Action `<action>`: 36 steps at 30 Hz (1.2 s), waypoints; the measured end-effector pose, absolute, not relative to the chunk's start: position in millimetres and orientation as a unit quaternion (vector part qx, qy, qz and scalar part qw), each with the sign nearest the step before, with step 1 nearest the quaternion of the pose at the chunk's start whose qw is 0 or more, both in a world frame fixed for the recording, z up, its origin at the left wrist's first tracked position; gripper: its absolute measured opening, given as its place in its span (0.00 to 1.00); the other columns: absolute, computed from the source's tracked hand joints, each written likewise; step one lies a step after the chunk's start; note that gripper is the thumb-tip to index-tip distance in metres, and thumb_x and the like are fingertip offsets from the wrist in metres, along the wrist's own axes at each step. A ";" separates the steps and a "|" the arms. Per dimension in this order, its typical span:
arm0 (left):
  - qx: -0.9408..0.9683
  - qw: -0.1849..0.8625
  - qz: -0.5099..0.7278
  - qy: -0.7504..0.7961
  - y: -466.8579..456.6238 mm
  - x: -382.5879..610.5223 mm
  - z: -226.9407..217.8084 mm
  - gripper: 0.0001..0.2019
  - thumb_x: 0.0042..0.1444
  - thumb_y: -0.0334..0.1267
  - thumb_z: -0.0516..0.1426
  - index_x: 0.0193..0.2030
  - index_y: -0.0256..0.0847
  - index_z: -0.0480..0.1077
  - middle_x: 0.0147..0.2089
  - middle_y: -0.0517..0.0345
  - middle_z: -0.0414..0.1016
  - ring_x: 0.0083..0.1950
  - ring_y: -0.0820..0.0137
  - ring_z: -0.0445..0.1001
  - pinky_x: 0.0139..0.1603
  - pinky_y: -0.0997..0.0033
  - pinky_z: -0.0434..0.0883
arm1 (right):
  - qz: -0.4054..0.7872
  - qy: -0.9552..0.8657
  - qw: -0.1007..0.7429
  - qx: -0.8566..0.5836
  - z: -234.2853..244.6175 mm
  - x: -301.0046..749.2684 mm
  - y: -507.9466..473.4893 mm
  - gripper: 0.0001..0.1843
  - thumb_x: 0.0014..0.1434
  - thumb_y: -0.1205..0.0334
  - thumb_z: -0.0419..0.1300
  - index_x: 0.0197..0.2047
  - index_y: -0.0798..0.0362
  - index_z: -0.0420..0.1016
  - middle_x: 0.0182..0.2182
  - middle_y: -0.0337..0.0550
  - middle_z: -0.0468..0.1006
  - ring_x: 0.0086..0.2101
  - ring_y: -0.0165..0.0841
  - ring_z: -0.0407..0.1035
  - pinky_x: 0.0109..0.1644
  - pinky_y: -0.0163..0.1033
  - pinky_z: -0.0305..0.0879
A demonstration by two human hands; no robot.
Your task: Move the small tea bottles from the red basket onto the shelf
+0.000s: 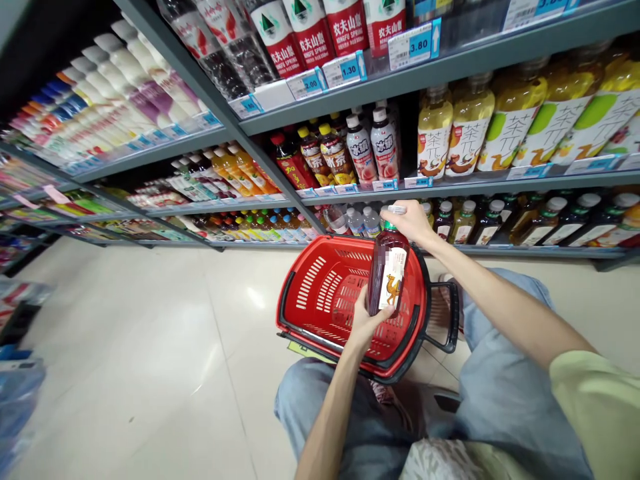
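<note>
A dark tea bottle (387,277) with a white label and a camel picture hangs upright above a red shopping basket (320,287) that stands on the floor. My right hand (411,220) is closed over the bottle's cap from above. My left hand (364,321) cups the bottle's lower end from below. The basket looks empty inside; its black handle (447,313) hangs to the right.
Drink shelves (450,187) run along the back, packed with tea, water and juice bottles and price tags. The lowest shelf of dark bottles (525,223) is just behind my right hand. Pale tiled floor (150,347) stretches left. My knees in jeans (500,373) are bent below.
</note>
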State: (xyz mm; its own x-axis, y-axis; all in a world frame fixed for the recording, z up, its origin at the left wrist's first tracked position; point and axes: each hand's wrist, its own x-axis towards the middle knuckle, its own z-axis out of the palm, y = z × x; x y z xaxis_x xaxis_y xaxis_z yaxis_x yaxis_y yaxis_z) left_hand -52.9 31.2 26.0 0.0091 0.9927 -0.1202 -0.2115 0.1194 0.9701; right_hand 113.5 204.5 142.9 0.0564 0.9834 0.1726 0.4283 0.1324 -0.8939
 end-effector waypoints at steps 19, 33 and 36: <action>0.295 0.659 0.566 0.399 53.2 -32.1 39.6 0.25 0.51 0.48 0.70 0.54 0.42 0.72 0.54 0.53 0.79 0.56 0.59 0.77 0.58 0.60 0.72 | 0.286 -0.560 0.533 -0.566 150.4 138.8 207.6 0.17 0.47 0.52 0.62 0.18 0.52 0.61 0.19 0.34 0.57 0.25 0.28 0.52 0.29 0.37 0.49; 0.243 0.710 0.553 0.362 59.2 -26.1 38.9 0.21 0.53 0.46 0.68 0.51 0.42 0.72 0.57 0.52 0.79 0.59 0.58 0.76 0.60 0.58 0.71 | 0.254 -0.566 0.556 -0.554 152.1 142.5 207.2 0.15 0.47 0.52 0.61 0.20 0.52 0.64 0.21 0.36 0.61 0.27 0.30 0.55 0.32 0.38 0.53; 0.270 0.704 0.547 0.364 58.3 -24.9 37.5 0.24 0.51 0.43 0.70 0.53 0.43 0.71 0.58 0.51 0.78 0.59 0.58 0.76 0.61 0.57 0.71 | 0.249 -0.571 0.536 -0.570 154.1 143.8 206.3 0.14 0.48 0.51 0.59 0.22 0.52 0.65 0.22 0.37 0.61 0.28 0.31 0.56 0.33 0.38 0.54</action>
